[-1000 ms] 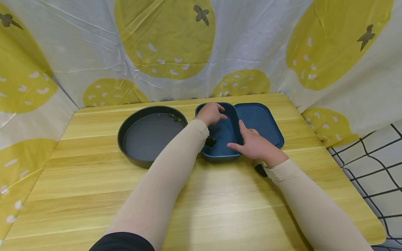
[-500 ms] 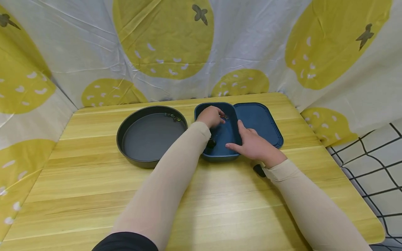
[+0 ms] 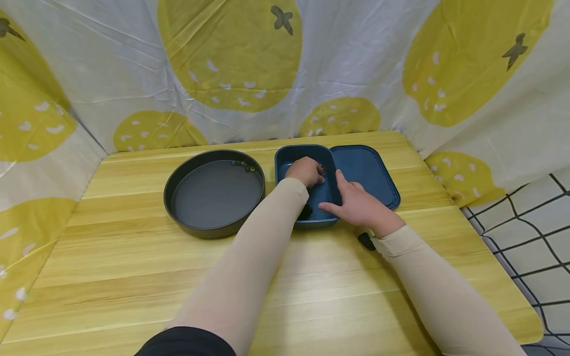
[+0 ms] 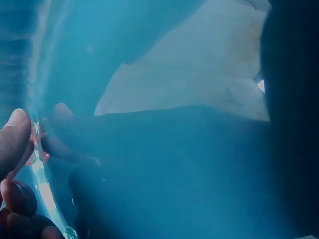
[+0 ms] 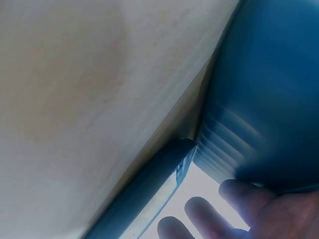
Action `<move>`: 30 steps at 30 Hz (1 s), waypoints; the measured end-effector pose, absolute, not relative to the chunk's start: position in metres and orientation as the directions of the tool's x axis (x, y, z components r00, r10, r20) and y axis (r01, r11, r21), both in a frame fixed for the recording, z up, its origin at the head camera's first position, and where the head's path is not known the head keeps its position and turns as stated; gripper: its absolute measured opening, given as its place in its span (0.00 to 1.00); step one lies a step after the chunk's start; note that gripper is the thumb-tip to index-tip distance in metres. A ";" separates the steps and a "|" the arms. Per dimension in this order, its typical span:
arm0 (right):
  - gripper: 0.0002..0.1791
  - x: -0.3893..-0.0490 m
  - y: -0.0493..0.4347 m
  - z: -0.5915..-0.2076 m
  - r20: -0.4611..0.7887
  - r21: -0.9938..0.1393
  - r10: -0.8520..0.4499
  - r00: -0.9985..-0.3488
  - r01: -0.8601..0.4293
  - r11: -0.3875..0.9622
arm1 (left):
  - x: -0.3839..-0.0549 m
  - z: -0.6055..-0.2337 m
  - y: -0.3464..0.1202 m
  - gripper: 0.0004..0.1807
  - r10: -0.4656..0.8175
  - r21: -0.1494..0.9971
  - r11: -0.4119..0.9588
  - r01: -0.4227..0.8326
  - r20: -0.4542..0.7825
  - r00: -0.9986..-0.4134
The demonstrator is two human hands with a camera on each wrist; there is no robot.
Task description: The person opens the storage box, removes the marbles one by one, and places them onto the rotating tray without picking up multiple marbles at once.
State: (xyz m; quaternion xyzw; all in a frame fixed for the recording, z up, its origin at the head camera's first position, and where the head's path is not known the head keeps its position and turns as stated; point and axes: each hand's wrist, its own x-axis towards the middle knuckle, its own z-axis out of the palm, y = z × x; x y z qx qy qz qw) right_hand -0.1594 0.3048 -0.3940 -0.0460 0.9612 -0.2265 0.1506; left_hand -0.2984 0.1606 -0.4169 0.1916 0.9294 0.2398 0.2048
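Observation:
My left hand [image 3: 305, 171] reaches down into a deep blue rectangular container [image 3: 279, 154]. In the left wrist view, its fingers [image 4: 16, 119] are bent beside tiny reddish, clear bits [image 4: 37, 134] along the inner corner; whether they pinch any I cannot tell. My right hand [image 3: 358, 203] rests at the container's right side, thumb over the near right rim and forefinger along the edge. In the right wrist view, one fingertip touches the ribbed outer wall [image 5: 229, 134] and the other fingers are spread. A round dark pan [image 3: 209, 198] stands to the left, with several small greenish bits [image 3: 244, 165] at its far right.
A flat blue lid [image 3: 362, 170] lies against the container's right side. Everything stands on a light wooden table [image 3: 133, 277], near its back edge. A patterned curtain [image 3: 352, 64] hangs behind, and black wire mesh [image 3: 521, 237] stands at the right.
My left hand has moved a little nearer and to the right inside the container, and its fingers have drawn in. The right hand has stayed in place.

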 end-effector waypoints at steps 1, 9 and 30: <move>0.66 -0.159 0.305 -0.394 -0.269 -0.449 -0.157 -0.950 -0.021 0.893 | -0.299 -0.418 0.161 0.17 0.453 0.527 0.811 0.256 -0.287 -0.844; 0.66 -0.159 0.305 -0.395 -0.272 -0.450 -0.153 -0.950 -0.015 0.893 | -0.301 -0.421 0.162 0.14 0.474 0.536 0.799 0.273 -0.281 -0.834; 0.66 -0.158 0.304 -0.394 -0.272 -0.454 -0.160 -0.949 -0.020 0.891 | -0.295 -0.415 0.162 0.11 0.520 0.558 0.774 0.299 -0.292 -0.802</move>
